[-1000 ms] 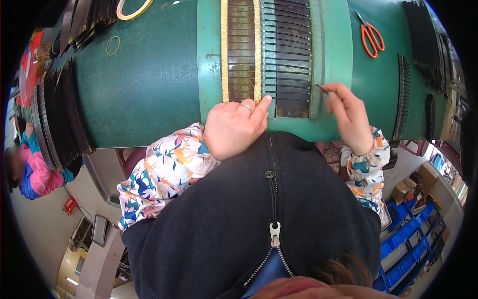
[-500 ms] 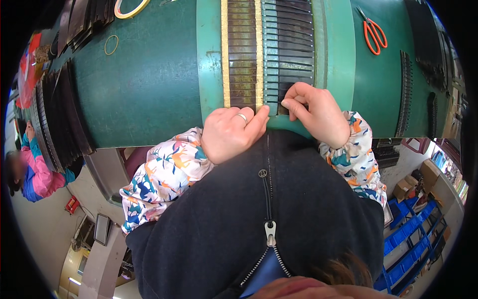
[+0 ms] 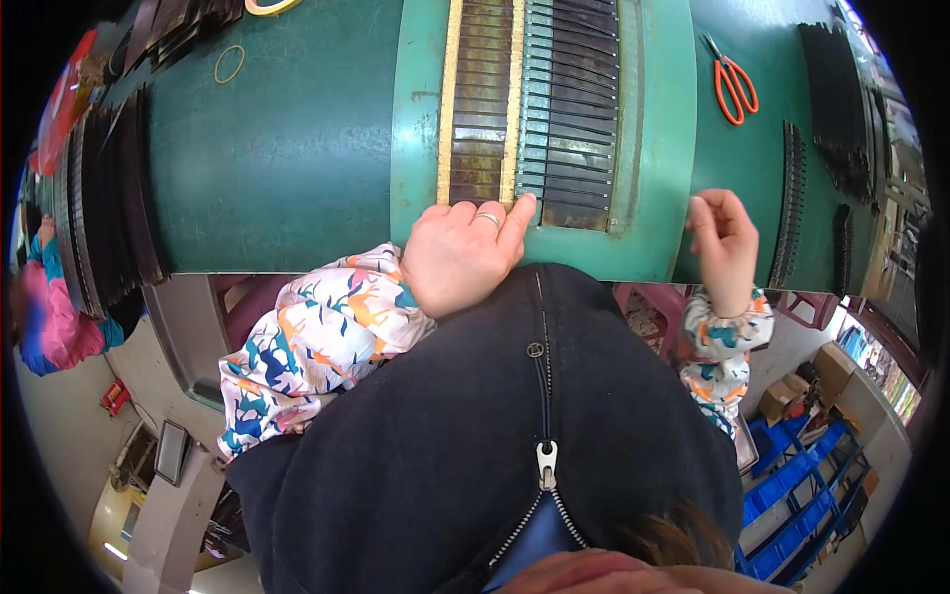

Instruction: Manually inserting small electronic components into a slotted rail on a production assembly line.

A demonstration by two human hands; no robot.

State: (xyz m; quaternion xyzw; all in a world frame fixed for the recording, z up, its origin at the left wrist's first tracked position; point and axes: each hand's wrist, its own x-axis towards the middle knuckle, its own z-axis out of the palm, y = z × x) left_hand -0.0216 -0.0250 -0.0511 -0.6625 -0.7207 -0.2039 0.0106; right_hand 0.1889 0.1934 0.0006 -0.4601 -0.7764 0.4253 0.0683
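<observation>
In front of me a long panel lies on a pale green mat (image 3: 416, 129). It has two gold strips (image 3: 513, 109) with dark brown bands (image 3: 477, 153) between them. To their right, a row of thin black strips (image 3: 579, 129) lies crosswise over a dark backing. My left hand (image 3: 455, 252), with a ring on one finger, rests on the near end of the gold strips; its index finger points out onto the strips' near right corner. Off to the right, my right hand (image 3: 730, 247) is raised near the mat's right edge, fingers curled and thumb against them. Whatever it may hold is hidden.
Red-handled scissors (image 3: 733, 87) lie right of the mat. Beyond them are narrow toothed black strips (image 3: 790, 203) and a dark stack (image 3: 836, 109). More dark strips (image 3: 109, 198) are piled at left, near a rubber band (image 3: 230, 63) and a tape roll (image 3: 273, 5). Someone sits far left.
My right hand has left the near end of the black strips and moved right, past the mat's edge. My left hand stays on the gold strips.
</observation>
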